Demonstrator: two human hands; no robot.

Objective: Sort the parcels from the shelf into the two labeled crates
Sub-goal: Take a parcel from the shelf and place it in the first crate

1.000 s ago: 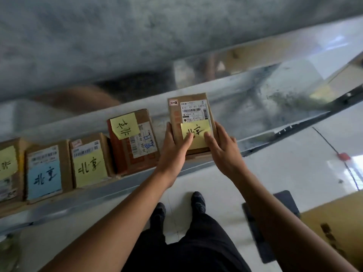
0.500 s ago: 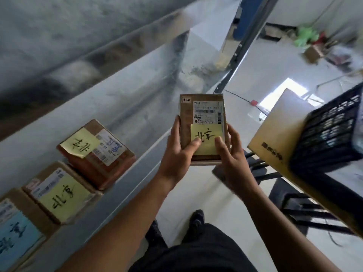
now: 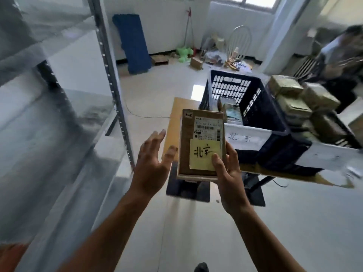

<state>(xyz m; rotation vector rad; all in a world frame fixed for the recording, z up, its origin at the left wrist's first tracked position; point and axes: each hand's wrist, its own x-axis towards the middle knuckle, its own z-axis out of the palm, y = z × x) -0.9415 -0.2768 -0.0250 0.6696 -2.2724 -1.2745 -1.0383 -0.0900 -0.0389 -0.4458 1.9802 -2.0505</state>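
Observation:
A flat brown cardboard parcel (image 3: 200, 134) with a white shipping label and a yellow sticky note is held upright in front of me. My right hand (image 3: 227, 173) grips its lower right corner, thumb pressed on the note. My left hand (image 3: 153, 156) hovers just left of the parcel with fingers spread, off the box. Beyond the parcel a dark blue slatted crate (image 3: 261, 114) with a white handwritten paper label (image 3: 245, 138) stands on a wooden table (image 3: 172, 118). A second crate (image 3: 337, 134) to its right holds several brown parcels (image 3: 294, 99).
A metal shelf rack with a grey upright post (image 3: 115, 91) fills the left side. A blue board (image 3: 133, 42) leans on the far wall beside floor clutter and a white chair. A seated person (image 3: 341, 52) is at the far right. Dark mats lie under the table.
I have turned right from the shelf toward the crates, carrying the parcel along. My left hand has let go of the parcel and opened; only the right hand holds it.

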